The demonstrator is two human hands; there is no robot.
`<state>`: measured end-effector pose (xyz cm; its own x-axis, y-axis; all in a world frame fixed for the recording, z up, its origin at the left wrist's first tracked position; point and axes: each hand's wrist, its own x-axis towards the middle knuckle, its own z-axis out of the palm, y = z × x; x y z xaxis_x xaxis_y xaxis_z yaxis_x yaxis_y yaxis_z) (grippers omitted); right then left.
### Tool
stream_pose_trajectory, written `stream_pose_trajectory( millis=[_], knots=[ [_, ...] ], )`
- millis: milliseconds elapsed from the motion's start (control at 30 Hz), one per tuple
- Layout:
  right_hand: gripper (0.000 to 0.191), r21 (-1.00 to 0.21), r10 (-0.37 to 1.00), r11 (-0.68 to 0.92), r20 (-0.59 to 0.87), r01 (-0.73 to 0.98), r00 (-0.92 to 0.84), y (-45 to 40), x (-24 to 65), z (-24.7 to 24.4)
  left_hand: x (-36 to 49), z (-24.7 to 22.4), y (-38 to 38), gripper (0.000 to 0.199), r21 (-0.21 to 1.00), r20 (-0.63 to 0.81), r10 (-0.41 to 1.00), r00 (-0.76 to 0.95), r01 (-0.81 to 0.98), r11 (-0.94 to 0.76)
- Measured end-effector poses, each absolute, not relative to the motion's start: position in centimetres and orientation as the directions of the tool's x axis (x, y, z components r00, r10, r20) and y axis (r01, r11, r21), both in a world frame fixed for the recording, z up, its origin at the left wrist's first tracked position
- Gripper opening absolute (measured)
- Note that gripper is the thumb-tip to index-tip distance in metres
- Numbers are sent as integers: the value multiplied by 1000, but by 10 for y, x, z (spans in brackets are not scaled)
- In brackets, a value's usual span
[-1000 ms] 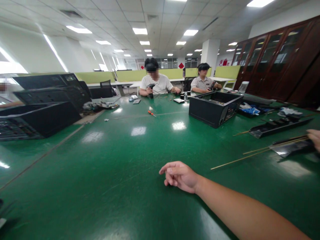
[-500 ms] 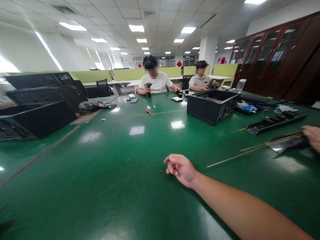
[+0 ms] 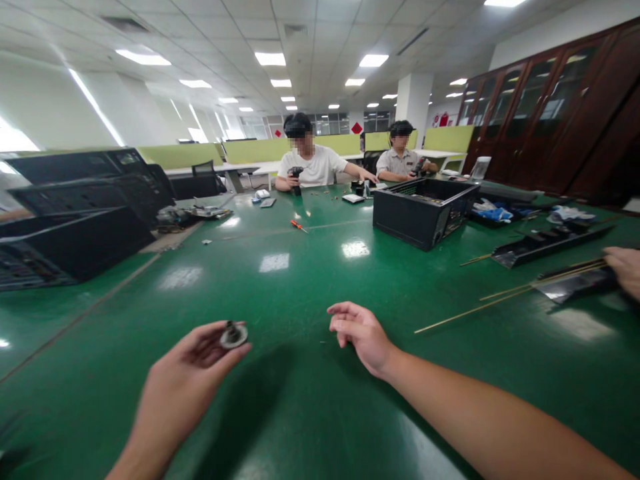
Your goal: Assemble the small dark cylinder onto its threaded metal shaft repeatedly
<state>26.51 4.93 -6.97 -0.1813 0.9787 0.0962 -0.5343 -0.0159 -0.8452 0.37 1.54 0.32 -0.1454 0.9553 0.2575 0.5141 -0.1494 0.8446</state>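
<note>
Between the thumb and fingers of my left hand (image 3: pixel 193 363) is a small round metal part (image 3: pixel 233 335) with a pale rim and a dark raised centre, held above the green table (image 3: pixel 280 287). My right hand (image 3: pixel 359 333) rests by the table surface, to the right of the part. Its fingers are loosely curled and apart, with nothing between them.
An orange screwdriver (image 3: pixel 299 226) lies further back. A black computer case (image 3: pixel 415 217) stands right of centre, with more dark cases (image 3: pixel 75 247) at left. Thin rods (image 3: pixel 465 318) and metal trays lie at right, near another person's hand (image 3: pixel 625 270). Two people sit opposite.
My left hand has come into view from below, holding the round part. My right hand has stayed in place, its fingers slightly less curled. A seated person's arm has stretched out to the right.
</note>
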Motion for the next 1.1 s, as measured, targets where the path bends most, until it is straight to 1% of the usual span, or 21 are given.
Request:
stream_pose_trajectory(
  millis=[33, 67, 133, 167, 200, 267, 333, 400, 467, 600, 667, 900, 1100],
  knots=[
    [30, -848, 986, 32, 112, -529, -120, 50, 265, -70, 22, -2, 29, 60, 897, 203, 975, -91, 418, -148],
    [31, -849, 990, 75, 127, -523, -64, 51, 266, -70, 41, -7, 41, 59, 917, 189, 982, -23, 362, -168],
    [39, -856, 990, 133, 140, -500, 24, 54, 266, -74, 75, -18, 57, 49, 906, 181, 976, 118, 366, -212],
    [43, -867, 989, 144, 138, -478, 47, 57, 266, -77, 87, -24, 62, 45, 885, 204, 966, 157, 392, -250],
    [47, -888, 991, 134, 125, -439, 50, 59, 266, -81, 95, -30, 65, 41, 859, 227, 954, 194, 423, -290],
    [49, -946, 994, 102, 106, -308, 2, 63, 265, -88, 100, -40, 66, 37, 817, 263, 930, 256, 454, -356],
    [52, -974, 992, 111, 122, -196, -41, 64, 263, -94, 95, -49, 66, 40, 829, 256, 921, 295, 424, -366],
    [53, -979, 987, 143, 152, -145, -53, 62, 261, -96, 88, -55, 67, 48, 868, 233, 929, 286, 369, -331],
    [50, -978, 984, 169, 176, -125, -39, 59, 260, -94, 83, -59, 68, 49, 879, 238, 938, 252, 355, -319],
    [41, -979, 983, 181, 183, -97, -18, 55, 260, -86, 82, -60, 69, 31, 813, 290, 918, 271, 436, -386],
    [37, -983, 987, 158, 161, -94, -21, 54, 261, -82, 82, -60, 69, 27, 799, 294, 910, 294, 447, -402],
    [29, -988, 993, 114, 117, -103, -23, 53, 263, -80, 82, -62, 69, 31, 832, 254, 924, 284, 423, -359],
    [20, -988, 995, 95, 99, -126, -32, 52, 264, -78, 84, -59, 67, 29, 846, 241, 933, 268, 413, -338]
  ],
)
